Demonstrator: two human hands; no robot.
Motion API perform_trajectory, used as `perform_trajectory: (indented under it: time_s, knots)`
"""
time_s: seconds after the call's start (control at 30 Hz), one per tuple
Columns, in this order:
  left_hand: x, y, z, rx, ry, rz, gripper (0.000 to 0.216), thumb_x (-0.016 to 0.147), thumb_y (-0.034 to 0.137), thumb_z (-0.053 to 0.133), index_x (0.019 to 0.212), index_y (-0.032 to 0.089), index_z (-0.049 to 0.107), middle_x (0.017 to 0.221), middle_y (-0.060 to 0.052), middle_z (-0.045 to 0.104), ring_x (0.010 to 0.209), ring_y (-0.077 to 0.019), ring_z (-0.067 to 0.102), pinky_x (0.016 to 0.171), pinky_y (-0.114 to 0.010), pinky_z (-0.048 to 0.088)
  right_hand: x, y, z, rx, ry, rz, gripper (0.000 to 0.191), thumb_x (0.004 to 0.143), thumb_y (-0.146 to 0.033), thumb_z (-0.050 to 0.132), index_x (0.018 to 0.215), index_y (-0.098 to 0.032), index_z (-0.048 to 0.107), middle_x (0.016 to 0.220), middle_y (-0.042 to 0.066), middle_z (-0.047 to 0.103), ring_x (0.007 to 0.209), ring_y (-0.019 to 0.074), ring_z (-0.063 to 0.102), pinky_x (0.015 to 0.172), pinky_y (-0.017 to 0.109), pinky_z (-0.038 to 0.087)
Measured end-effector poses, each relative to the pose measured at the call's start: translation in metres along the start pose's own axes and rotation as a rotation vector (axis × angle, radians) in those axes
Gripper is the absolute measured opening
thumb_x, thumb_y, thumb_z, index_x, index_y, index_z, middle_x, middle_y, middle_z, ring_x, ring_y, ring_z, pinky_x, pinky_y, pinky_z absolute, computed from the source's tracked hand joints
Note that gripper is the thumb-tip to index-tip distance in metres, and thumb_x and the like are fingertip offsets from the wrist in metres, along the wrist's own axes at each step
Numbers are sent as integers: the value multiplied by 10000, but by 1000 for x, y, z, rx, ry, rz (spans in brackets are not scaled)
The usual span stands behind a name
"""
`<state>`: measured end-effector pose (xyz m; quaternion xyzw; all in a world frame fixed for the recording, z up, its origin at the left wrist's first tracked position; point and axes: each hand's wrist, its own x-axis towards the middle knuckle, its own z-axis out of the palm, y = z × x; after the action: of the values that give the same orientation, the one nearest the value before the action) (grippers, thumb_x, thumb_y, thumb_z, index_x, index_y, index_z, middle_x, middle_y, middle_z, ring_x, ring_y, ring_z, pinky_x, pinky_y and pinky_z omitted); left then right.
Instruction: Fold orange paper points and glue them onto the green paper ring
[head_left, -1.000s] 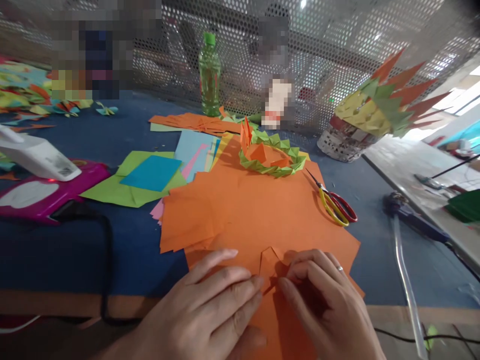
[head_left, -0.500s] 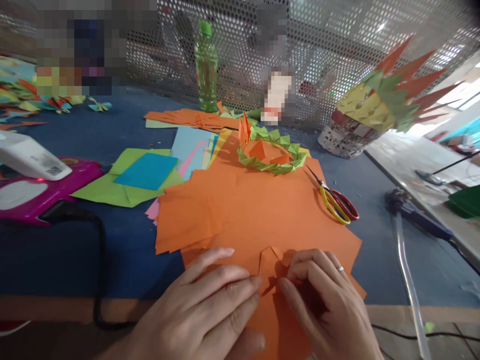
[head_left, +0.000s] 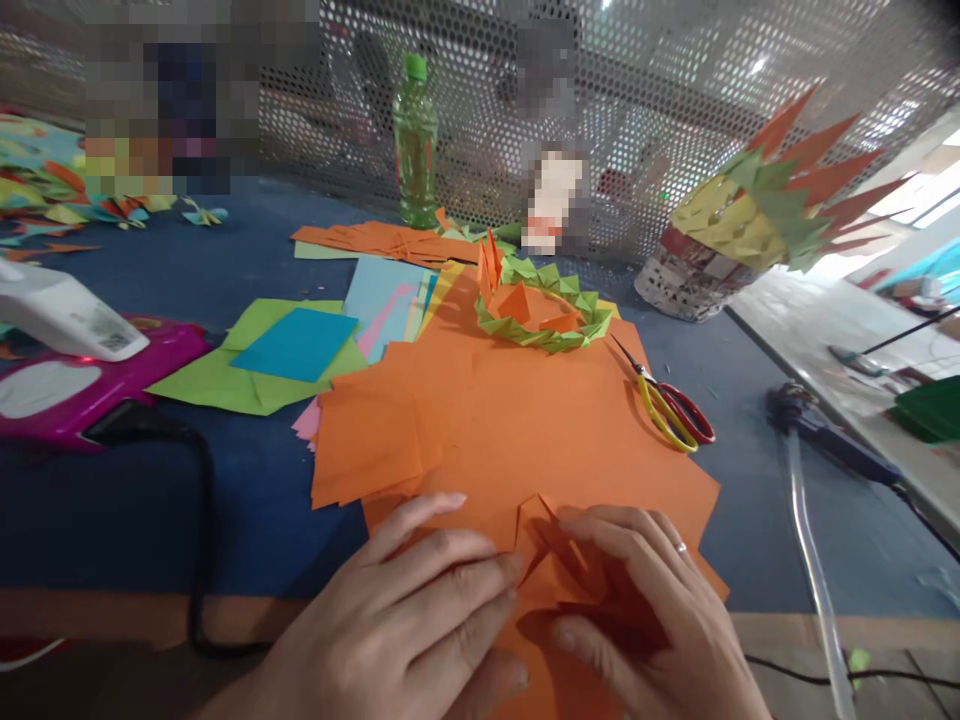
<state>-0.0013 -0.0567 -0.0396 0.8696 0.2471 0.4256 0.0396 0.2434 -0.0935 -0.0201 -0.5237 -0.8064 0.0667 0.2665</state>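
Close to me, a small folded piece of orange paper (head_left: 546, 535) lies over a larger orange sheet (head_left: 517, 420). Bent over its left edge, my left hand (head_left: 420, 610) holds the piece with its middle fingertips, the index finger lifted clear. My right hand (head_left: 660, 600), with a ring on it, is open; its fingertips touch the right flap and the thumb is spread away below. Part of the folded piece is hidden under the fingers. Scissors (head_left: 667, 410) with yellow and red handles rest on the sheet's right edge. Farther back on the sheet sits a green and orange folded-paper ring (head_left: 555, 325).
At left are a magenta device (head_left: 165, 345), a black cable (head_left: 202, 530), and green paper (head_left: 262, 385) under a blue square (head_left: 296, 343). A green bottle (head_left: 415, 150) stands behind. At right are a paper-spiked pot (head_left: 697, 265) and a glue gun (head_left: 832, 430) with a clear stick.
My right thumb has let go of the folded orange paper and moved down, and the right fingers have spread. The paper's right flap shows more. My left hand has stayed in place.
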Motion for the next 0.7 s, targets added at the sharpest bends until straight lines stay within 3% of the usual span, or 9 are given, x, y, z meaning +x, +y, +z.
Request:
perform_trajectory:
  time_s: [0.17, 0.33, 0.47, 0.7]
  knots:
    - [6, 2, -10, 27, -147, -9, 221, 1053, 244, 552, 1053, 191, 767, 1108, 48, 791, 1008, -122, 691, 1237, -317, 324, 0, -4, 2, 34, -5, 42, 199, 992, -438, 593, 1098, -274, 630, 1074, 50, 671, 987, 191, 641, 790, 296, 552]
    - [9, 3, -15, 13, -154, -7, 217, 1052, 234, 556, 1087, 188, 765, 1124, 39, 788, 1014, -124, 691, 1234, -325, 338, -3, -11, 12, 59, 43, 118, 162, 950, -342, 656, 1089, -265, 623, 1099, 55, 653, 1038, 207, 605, 850, 325, 525]
    - [8, 4, -14, -11, -155, -19, 234, 1059, 234, 539, 1084, 180, 765, 1103, 20, 790, 1017, -135, 688, 1210, -349, 380, -4, -12, 10, 46, 47, 61, 30, 941, -256, 648, 968, -266, 637, 1061, 43, 648, 1028, 194, 598, 833, 304, 522]
    - [4, 6, -11, -23, -148, -47, 233, 1060, 245, 542, 1112, 173, 757, 1129, 14, 782, 1039, -138, 672, 1219, -351, 337, -4, -12, -1, -34, 38, -84, 84, 903, -189, 691, 921, -269, 676, 1043, 55, 627, 1009, 191, 598, 815, 286, 532]
